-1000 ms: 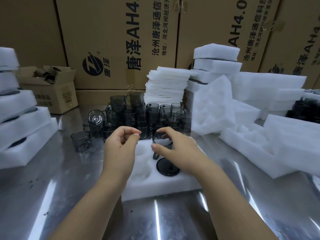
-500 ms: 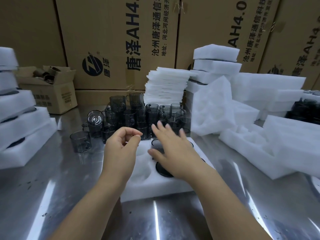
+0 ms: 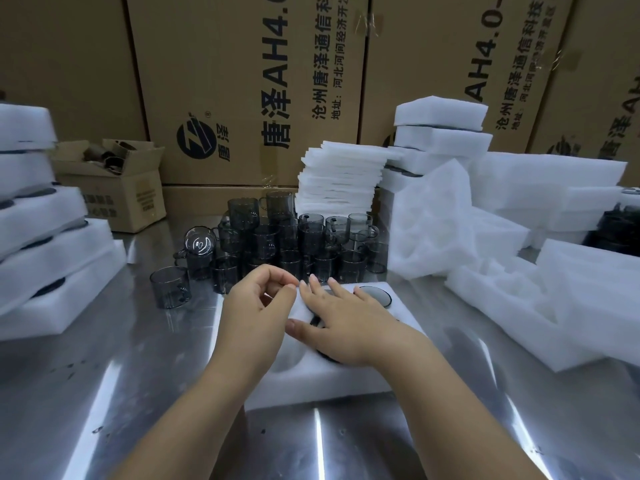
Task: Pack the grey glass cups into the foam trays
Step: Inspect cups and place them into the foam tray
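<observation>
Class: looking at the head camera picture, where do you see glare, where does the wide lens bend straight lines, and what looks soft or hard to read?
Head view: bright glare streaks on the steel table; carton edges lean and bow toward the frame edges; the grey glass cups merge into a dark cluster; the white foam tray shows little surface detail.
</observation>
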